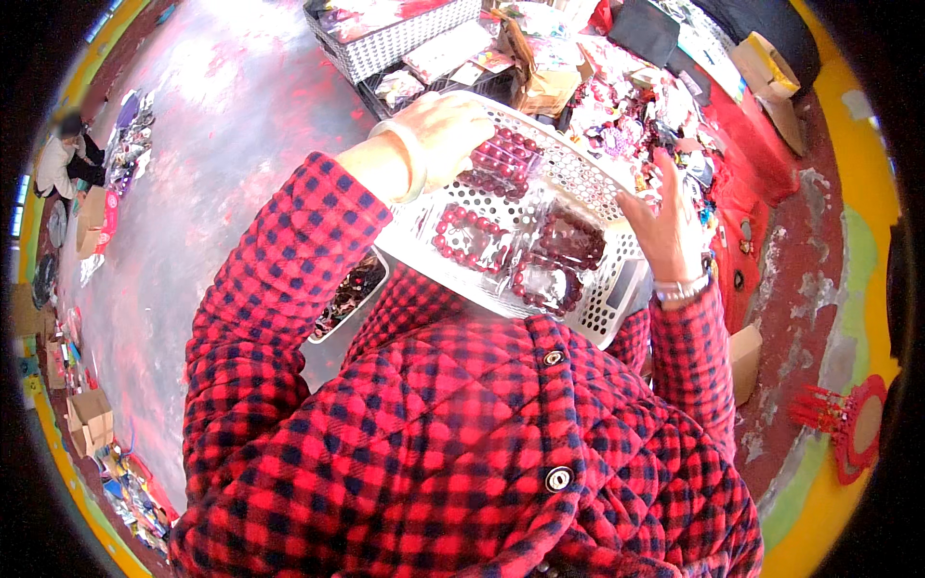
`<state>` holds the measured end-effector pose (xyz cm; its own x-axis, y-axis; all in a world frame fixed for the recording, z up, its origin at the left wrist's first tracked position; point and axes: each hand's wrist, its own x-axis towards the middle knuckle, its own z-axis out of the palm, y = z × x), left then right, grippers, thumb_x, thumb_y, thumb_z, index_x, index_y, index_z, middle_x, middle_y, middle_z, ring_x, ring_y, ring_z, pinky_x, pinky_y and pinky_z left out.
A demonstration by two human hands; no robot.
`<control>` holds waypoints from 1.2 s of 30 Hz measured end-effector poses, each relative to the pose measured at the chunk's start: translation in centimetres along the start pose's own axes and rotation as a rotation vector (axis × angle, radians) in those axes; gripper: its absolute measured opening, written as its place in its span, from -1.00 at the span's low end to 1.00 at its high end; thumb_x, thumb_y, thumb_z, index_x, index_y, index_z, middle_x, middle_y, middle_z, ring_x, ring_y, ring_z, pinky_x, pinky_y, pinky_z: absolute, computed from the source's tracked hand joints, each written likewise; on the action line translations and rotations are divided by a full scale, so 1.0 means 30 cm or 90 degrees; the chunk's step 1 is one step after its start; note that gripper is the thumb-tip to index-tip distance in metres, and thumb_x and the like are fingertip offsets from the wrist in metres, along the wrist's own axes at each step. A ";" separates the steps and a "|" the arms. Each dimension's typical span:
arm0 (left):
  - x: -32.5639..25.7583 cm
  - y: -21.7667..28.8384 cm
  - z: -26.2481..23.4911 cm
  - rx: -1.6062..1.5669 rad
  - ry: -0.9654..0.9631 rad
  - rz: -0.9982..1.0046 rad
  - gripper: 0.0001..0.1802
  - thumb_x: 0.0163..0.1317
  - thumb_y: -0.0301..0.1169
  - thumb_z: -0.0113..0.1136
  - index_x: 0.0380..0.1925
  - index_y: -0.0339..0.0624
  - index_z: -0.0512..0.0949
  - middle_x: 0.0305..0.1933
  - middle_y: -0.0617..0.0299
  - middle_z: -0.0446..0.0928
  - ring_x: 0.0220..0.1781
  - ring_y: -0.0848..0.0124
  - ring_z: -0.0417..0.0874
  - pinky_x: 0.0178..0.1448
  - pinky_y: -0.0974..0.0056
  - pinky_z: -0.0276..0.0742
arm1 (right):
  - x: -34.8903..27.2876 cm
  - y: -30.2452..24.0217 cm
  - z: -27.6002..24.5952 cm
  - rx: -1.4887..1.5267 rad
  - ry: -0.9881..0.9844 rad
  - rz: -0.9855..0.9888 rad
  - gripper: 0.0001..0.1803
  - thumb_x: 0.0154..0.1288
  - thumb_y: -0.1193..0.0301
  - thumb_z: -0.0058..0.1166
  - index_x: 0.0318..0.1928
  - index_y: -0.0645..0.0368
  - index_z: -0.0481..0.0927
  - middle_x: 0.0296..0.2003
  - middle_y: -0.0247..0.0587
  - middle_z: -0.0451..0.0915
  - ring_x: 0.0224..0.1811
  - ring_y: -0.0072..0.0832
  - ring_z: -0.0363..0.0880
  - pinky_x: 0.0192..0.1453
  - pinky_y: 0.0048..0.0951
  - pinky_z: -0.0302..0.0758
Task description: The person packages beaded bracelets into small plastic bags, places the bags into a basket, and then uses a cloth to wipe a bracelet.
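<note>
I hold a white perforated plastic basket [588, 183] against my chest, tilted. Inside lie several clear packets of dark red beads [554, 279]. My left hand [438, 130], a pale bangle on its wrist, reaches over the basket's far left rim with its fingers curled on one bead packet [503, 159]. My right hand [670, 226], a metal watch on its wrist, grips the basket's right rim with fingers pointing up. The sleeves and front of my red and black checked jacket fill the lower half of the view.
A second white basket [352, 289] of dark items sits under my left arm. A grey woven crate [395, 39] and a heap of trinkets on red cloth [655, 106] lie ahead. Cardboard boxes [89, 419] and a seated person [63, 159] are at far left.
</note>
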<state>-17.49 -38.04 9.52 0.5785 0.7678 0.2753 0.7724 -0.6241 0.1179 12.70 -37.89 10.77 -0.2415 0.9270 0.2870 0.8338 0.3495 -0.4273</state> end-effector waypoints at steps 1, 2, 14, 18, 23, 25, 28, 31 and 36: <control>0.005 0.004 -0.003 -0.003 -0.004 -0.004 -0.63 -0.14 -0.44 0.25 -0.24 -0.21 0.48 -0.13 0.16 0.42 0.05 0.20 0.39 0.11 0.12 0.28 | -0.032 0.028 -0.005 0.024 -0.050 0.110 -0.27 0.01 0.36 0.23 0.21 0.19 0.21 0.04 0.09 0.41 0.05 -0.15 0.43 0.12 -0.26 0.35; 0.015 0.012 -0.007 -0.006 -0.009 -0.004 -0.63 -0.14 -0.45 0.25 -0.23 -0.21 0.48 -0.13 0.16 0.42 0.05 0.19 0.39 0.11 0.11 0.28 | -0.063 0.052 -0.006 0.065 -0.076 0.117 -0.26 0.03 0.37 0.21 0.23 0.17 0.18 0.05 0.10 0.40 0.09 -0.13 0.41 0.14 -0.27 0.34; 0.079 0.163 0.039 -0.008 0.012 -0.072 -0.65 -0.09 -0.50 0.22 -0.20 -0.17 0.51 -0.13 0.06 0.46 -0.02 0.09 0.45 0.05 0.10 0.37 | 0.023 0.257 -0.122 0.141 -0.225 0.039 -0.35 -0.07 0.66 -0.06 0.16 0.14 0.32 -0.09 -0.07 0.53 0.02 -0.40 0.45 0.10 -0.44 0.30; 0.099 0.162 0.061 -0.020 -0.049 -0.068 -0.65 -0.06 -0.52 0.18 -0.17 -0.19 0.51 -0.04 -0.02 0.44 0.06 0.07 0.40 0.11 0.10 0.35 | 0.009 0.424 -0.040 0.181 -0.210 -0.013 -0.32 -0.09 0.74 -0.13 0.18 0.21 0.28 0.09 -0.11 0.40 0.21 -0.43 0.29 0.26 -0.47 0.17; 0.108 0.157 0.084 -0.032 -0.059 -0.095 -0.68 -0.06 -0.53 0.16 -0.20 -0.22 0.52 0.01 -0.04 0.40 0.11 0.06 0.36 0.16 0.10 0.33 | 0.018 0.304 -0.102 0.011 -0.206 -0.013 -0.37 0.02 0.60 -0.02 0.20 0.17 0.27 0.08 0.01 0.40 0.19 -0.24 0.33 0.21 -0.40 0.24; 0.099 0.161 0.083 -0.023 -0.029 -0.081 -0.71 -0.07 -0.54 0.14 -0.24 -0.23 0.51 0.04 -0.04 0.38 0.12 0.06 0.34 0.16 0.10 0.33 | 0.049 0.170 -0.145 -0.071 -0.065 -0.158 -0.43 0.08 0.44 0.07 0.16 0.14 0.32 -0.01 0.06 0.46 -0.04 -0.17 0.48 0.02 -0.28 0.41; 0.092 0.166 0.073 -0.005 -0.012 -0.101 -0.73 -0.10 -0.55 0.13 -0.30 -0.22 0.50 0.06 -0.04 0.36 0.14 0.06 0.32 0.17 0.10 0.33 | 0.012 -0.058 -0.137 -0.054 -0.154 -0.342 -0.59 0.08 0.43 0.05 0.00 0.19 0.44 -0.18 -0.01 0.53 -0.16 -0.19 0.53 -0.08 -0.30 0.46; 0.080 0.159 0.088 0.018 0.012 -0.110 -0.73 -0.12 -0.55 0.12 -0.31 -0.22 0.49 0.06 -0.03 0.35 0.15 0.05 0.31 0.18 0.09 0.31 | -0.016 -0.181 0.016 -0.083 -0.394 -0.378 -0.70 0.10 0.33 0.07 -0.18 0.24 0.46 -0.30 -0.07 0.54 -0.24 -0.17 0.54 -0.16 -0.25 0.48; 0.070 0.155 0.100 0.031 -0.002 -0.126 -0.72 -0.12 -0.50 0.14 -0.30 -0.22 0.49 0.09 -0.02 0.32 0.18 0.05 0.27 0.22 0.07 0.26 | -0.050 -0.196 0.191 -0.178 -0.494 -0.213 -0.57 0.04 0.23 0.13 -0.19 0.30 0.40 -0.33 -0.03 0.51 -0.21 -0.12 0.51 -0.13 -0.23 0.46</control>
<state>-11.90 -38.89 7.78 0.4145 0.8755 0.2485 0.8831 -0.4529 0.1227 5.32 -40.54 7.93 -0.6776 0.6493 -0.3452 0.7257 0.6663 -0.1713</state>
